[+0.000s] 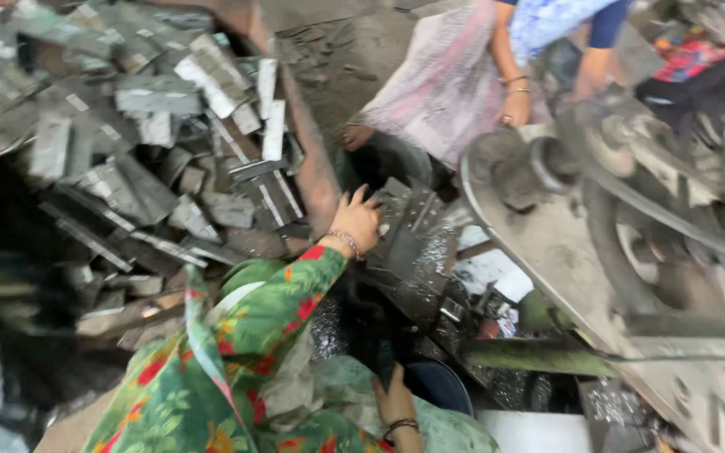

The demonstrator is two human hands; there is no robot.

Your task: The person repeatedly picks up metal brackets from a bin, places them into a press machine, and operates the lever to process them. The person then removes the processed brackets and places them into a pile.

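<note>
Head view: left hand (356,220) spread on metal plates (409,239), right hand (396,407) grip unclear by dark bucket (438,386); risk of cuts from sharp scrap (161,134), fingers nearing belt (631,201).

Scrap heap (153,143) fills the left, a grimy machine (631,243) with a belt (631,197) sits right (all blurred), and another person (497,67) stands behind it.

Two hands (356,220) — one bucket (440,384)
</note>
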